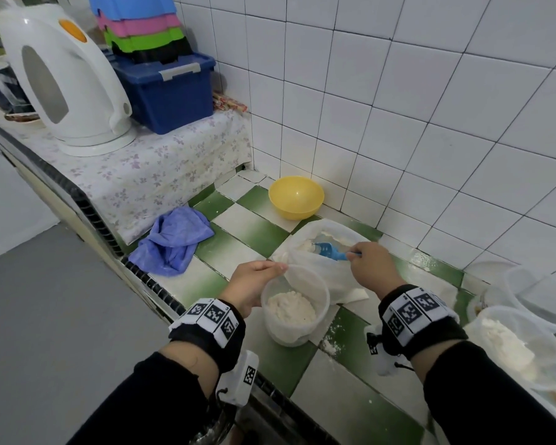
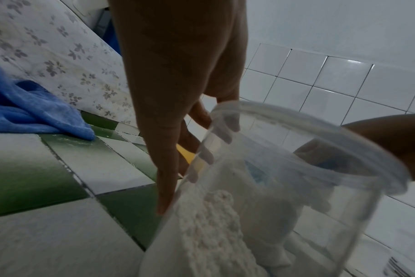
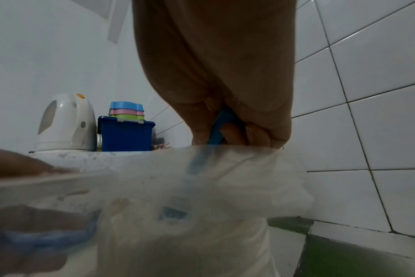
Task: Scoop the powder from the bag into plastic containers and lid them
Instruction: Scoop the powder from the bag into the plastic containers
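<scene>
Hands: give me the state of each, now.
Left hand: holds the plastic container by its rim.
Right hand: grips the blue scoop, its head inside the bag.

Glossy glazed tiles on the counter (image 1: 244, 220), a translucent plastic container (image 1: 318, 303), a thin filmy bag (image 1: 321, 268), a soft blue cloth (image 1: 174, 239).

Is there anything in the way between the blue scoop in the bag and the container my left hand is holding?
Nothing visible blocks it. The blue scoop sits in the open bag, whose mouth lies right beside the open, unlidded container. The left hand grips only the container's rim on the far side from the bag.
</scene>
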A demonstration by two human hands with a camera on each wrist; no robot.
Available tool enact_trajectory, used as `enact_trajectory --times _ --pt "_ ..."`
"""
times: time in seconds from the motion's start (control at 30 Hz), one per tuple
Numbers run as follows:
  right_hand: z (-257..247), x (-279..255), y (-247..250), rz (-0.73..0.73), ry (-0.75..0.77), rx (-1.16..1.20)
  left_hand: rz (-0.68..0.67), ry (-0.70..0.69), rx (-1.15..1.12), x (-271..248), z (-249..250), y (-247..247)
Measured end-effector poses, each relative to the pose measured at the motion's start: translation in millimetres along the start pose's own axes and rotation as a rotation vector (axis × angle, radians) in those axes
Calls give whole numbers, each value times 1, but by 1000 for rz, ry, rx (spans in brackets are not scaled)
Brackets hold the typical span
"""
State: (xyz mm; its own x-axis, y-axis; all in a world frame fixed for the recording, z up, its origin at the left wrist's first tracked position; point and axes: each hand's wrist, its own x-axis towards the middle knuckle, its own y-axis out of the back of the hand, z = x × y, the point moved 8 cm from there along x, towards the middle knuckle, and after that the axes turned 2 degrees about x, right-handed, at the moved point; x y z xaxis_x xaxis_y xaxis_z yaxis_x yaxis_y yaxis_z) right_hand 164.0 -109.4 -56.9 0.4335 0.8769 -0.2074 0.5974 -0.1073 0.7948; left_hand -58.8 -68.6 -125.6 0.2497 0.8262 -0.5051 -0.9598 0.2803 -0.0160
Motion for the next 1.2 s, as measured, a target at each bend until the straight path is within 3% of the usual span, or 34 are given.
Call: enact_trajectory --times 0.17,0.6,0.97,1.2 --pt "3 -4 4 -23 -67 186 5 -1 -9 -2 0 -1" --pt "36 -15 7 -57 -411 607 35 -4 -34 -13 1 -3" --pt "38 -27 34 -47 -334 788 37 -7 -131 -21 -5 2" --pt "29 -41 38 -204 -249 755 10 37 -142 -24 -3 1"
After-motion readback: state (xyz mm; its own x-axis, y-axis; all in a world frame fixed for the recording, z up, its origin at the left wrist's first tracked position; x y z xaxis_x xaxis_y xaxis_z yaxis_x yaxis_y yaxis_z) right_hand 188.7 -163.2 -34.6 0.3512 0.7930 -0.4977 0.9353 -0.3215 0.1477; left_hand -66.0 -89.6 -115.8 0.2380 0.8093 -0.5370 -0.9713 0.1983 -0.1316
